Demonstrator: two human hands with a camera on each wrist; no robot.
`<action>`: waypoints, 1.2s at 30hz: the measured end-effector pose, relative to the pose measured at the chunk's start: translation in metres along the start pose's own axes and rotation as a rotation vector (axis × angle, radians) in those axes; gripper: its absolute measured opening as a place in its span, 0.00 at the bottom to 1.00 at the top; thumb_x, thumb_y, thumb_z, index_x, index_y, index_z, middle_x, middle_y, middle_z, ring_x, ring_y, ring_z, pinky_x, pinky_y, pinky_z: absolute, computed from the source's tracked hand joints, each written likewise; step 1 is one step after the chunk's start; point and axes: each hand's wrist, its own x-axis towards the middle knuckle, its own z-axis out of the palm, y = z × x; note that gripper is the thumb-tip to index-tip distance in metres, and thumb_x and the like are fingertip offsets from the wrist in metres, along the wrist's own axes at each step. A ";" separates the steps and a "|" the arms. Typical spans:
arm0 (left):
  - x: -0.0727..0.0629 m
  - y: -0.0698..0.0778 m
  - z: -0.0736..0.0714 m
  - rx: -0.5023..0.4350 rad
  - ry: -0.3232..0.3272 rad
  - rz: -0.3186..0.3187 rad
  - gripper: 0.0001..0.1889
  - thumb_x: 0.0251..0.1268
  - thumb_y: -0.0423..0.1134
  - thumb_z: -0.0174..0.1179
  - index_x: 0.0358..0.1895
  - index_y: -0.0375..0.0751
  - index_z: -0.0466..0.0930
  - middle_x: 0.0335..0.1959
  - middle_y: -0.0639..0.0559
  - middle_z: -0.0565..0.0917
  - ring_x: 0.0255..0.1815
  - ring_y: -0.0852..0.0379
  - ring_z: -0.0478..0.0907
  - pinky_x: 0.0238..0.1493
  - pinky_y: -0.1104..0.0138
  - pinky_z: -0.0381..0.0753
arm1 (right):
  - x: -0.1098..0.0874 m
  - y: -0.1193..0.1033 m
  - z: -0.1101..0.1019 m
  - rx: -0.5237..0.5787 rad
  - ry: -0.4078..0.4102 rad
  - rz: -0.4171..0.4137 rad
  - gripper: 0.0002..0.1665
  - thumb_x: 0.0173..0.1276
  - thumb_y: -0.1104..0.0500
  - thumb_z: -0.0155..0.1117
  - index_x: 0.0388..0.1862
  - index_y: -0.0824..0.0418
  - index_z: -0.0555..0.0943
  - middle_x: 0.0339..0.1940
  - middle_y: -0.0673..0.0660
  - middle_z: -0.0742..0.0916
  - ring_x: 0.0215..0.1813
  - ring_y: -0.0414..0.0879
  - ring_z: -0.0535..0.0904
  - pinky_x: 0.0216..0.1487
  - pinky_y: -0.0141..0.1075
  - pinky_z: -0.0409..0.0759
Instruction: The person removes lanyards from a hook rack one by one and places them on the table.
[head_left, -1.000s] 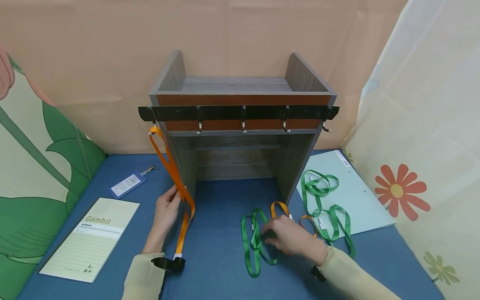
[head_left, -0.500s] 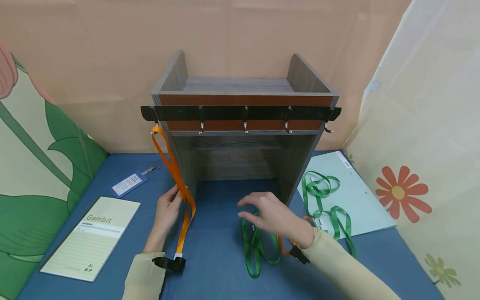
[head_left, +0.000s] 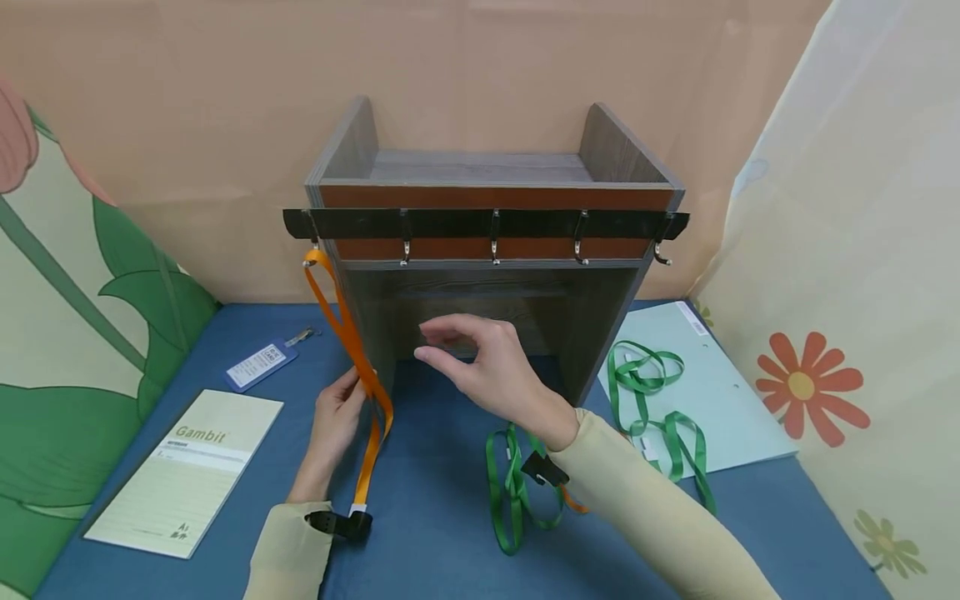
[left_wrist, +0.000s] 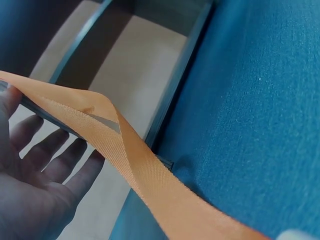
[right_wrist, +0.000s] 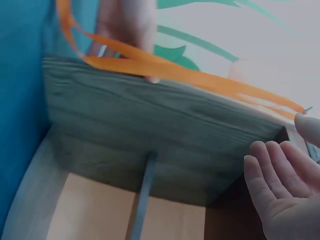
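Observation:
An orange lanyard (head_left: 347, 333) hangs from the leftmost hook of the black hook rail (head_left: 450, 223) on a grey wood-grain shelf (head_left: 600, 312). My left hand (head_left: 333, 425) holds the front edge of the shelf's left side panel, the lanyard's strap passing right beside its thumb. In the left wrist view the strap (left_wrist: 125, 155) crosses in front of that edge. My right hand (head_left: 487, 367) is in the air before the shelf, nothing in it, its thumb apart from its curved fingers. A green lanyard (head_left: 513, 508) lies on the table below the right forearm.
More green lanyards (head_left: 641, 383) lie partly on a pale blue folder (head_left: 720, 417) at right. A bit of orange strap (head_left: 573, 502) shows beside the right sleeve. At left are a blue badge holder (head_left: 258, 367) and a notepad (head_left: 187, 475).
My right hand has risen from the lanyards on the table and moved up and left to the shelf's front. The left hand stays at the side panel.

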 end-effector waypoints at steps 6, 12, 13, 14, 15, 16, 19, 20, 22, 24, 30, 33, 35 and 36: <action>0.000 0.003 0.000 -0.012 -0.009 -0.002 0.19 0.74 0.40 0.51 0.62 0.34 0.75 0.50 0.37 0.81 0.40 0.65 0.76 0.43 0.76 0.74 | 0.023 -0.009 0.008 0.091 -0.005 0.012 0.15 0.66 0.57 0.66 0.50 0.60 0.83 0.45 0.49 0.86 0.42 0.34 0.81 0.43 0.32 0.79; 0.003 -0.010 0.001 0.018 -0.012 0.028 0.19 0.74 0.41 0.51 0.61 0.35 0.76 0.46 0.38 0.83 0.38 0.63 0.76 0.40 0.75 0.75 | 0.041 -0.018 0.016 0.163 -0.015 0.041 0.14 0.67 0.61 0.65 0.50 0.63 0.83 0.45 0.52 0.86 0.41 0.34 0.81 0.42 0.33 0.79; 0.005 -0.015 0.000 0.029 -0.012 0.035 0.19 0.74 0.41 0.51 0.61 0.36 0.76 0.44 0.39 0.83 0.38 0.62 0.77 0.40 0.74 0.75 | 0.044 -0.019 0.018 0.171 -0.020 0.047 0.14 0.67 0.61 0.65 0.50 0.64 0.82 0.45 0.52 0.86 0.41 0.34 0.81 0.42 0.32 0.79; 0.006 -0.020 0.000 0.039 -0.011 0.039 0.18 0.74 0.42 0.51 0.61 0.37 0.77 0.42 0.40 0.84 0.37 0.61 0.77 0.39 0.74 0.75 | 0.048 -0.021 0.019 0.179 -0.027 0.052 0.15 0.67 0.60 0.64 0.50 0.64 0.82 0.45 0.52 0.86 0.41 0.35 0.81 0.42 0.32 0.79; 0.008 -0.025 -0.001 0.054 -0.008 0.047 0.18 0.74 0.42 0.51 0.59 0.38 0.78 0.40 0.42 0.84 0.36 0.60 0.77 0.37 0.74 0.75 | 0.051 -0.022 0.021 0.185 -0.035 0.056 0.15 0.67 0.60 0.64 0.51 0.65 0.82 0.45 0.53 0.86 0.41 0.34 0.81 0.42 0.31 0.79; 0.010 -0.030 -0.002 0.071 -0.006 0.054 0.17 0.74 0.43 0.51 0.58 0.39 0.79 0.38 0.44 0.84 0.35 0.58 0.77 0.36 0.73 0.75 | 0.054 -0.024 0.023 0.191 -0.041 0.059 0.15 0.67 0.60 0.64 0.51 0.65 0.82 0.45 0.53 0.86 0.42 0.34 0.81 0.42 0.31 0.79; 0.013 -0.034 -0.005 0.118 -0.013 0.087 0.16 0.74 0.44 0.51 0.55 0.41 0.81 0.33 0.47 0.84 0.32 0.52 0.77 0.31 0.71 0.74 | 0.062 -0.027 0.027 0.188 -0.050 0.066 0.16 0.68 0.59 0.63 0.52 0.65 0.82 0.45 0.53 0.86 0.41 0.33 0.81 0.43 0.29 0.78; 0.014 -0.035 -0.006 0.127 -0.022 0.098 0.16 0.74 0.44 0.51 0.53 0.41 0.82 0.31 0.48 0.83 0.31 0.51 0.77 0.29 0.69 0.73 | 0.065 -0.027 0.028 0.185 -0.047 0.067 0.16 0.68 0.59 0.63 0.52 0.65 0.82 0.45 0.52 0.86 0.41 0.33 0.81 0.43 0.28 0.78; 0.016 -0.034 -0.009 0.121 -0.053 0.111 0.15 0.74 0.44 0.51 0.53 0.41 0.82 0.31 0.48 0.84 0.31 0.52 0.78 0.30 0.68 0.74 | 0.069 -0.028 0.030 0.182 -0.037 0.071 0.16 0.68 0.60 0.63 0.52 0.65 0.82 0.45 0.52 0.86 0.41 0.33 0.81 0.43 0.27 0.78; 0.019 -0.033 -0.012 0.075 -0.109 0.117 0.16 0.74 0.42 0.50 0.55 0.38 0.80 0.35 0.45 0.84 0.34 0.56 0.80 0.35 0.66 0.79 | 0.072 -0.028 0.031 0.183 -0.031 0.081 0.15 0.68 0.60 0.63 0.52 0.65 0.82 0.44 0.52 0.86 0.40 0.32 0.81 0.42 0.27 0.78; 0.027 -0.029 -0.023 -0.160 -0.293 0.060 0.19 0.74 0.37 0.50 0.60 0.27 0.73 0.49 0.29 0.79 0.44 0.59 0.81 0.46 0.56 0.78 | 0.076 -0.027 0.034 0.228 -0.016 0.100 0.14 0.69 0.61 0.62 0.50 0.65 0.83 0.43 0.54 0.87 0.40 0.34 0.81 0.43 0.28 0.78; 0.027 -0.028 -0.027 -0.196 -0.327 0.036 0.19 0.74 0.37 0.50 0.60 0.25 0.73 0.51 0.28 0.77 0.45 0.58 0.81 0.46 0.57 0.78 | 0.078 -0.027 0.036 0.258 -0.017 0.118 0.14 0.68 0.61 0.62 0.50 0.65 0.84 0.42 0.53 0.87 0.40 0.34 0.81 0.43 0.29 0.78; 0.027 -0.029 -0.028 -0.200 -0.338 0.035 0.19 0.74 0.37 0.50 0.59 0.24 0.73 0.51 0.27 0.77 0.45 0.58 0.81 0.45 0.59 0.79 | 0.079 -0.028 0.039 0.279 -0.023 0.140 0.14 0.68 0.60 0.63 0.50 0.65 0.84 0.41 0.52 0.87 0.40 0.34 0.81 0.42 0.29 0.78; 0.027 -0.029 -0.029 -0.198 -0.337 0.034 0.19 0.74 0.37 0.50 0.58 0.24 0.73 0.50 0.27 0.77 0.45 0.57 0.81 0.45 0.60 0.79 | 0.079 -0.028 0.040 0.289 -0.027 0.150 0.14 0.68 0.60 0.63 0.50 0.65 0.84 0.41 0.51 0.87 0.40 0.34 0.81 0.42 0.29 0.79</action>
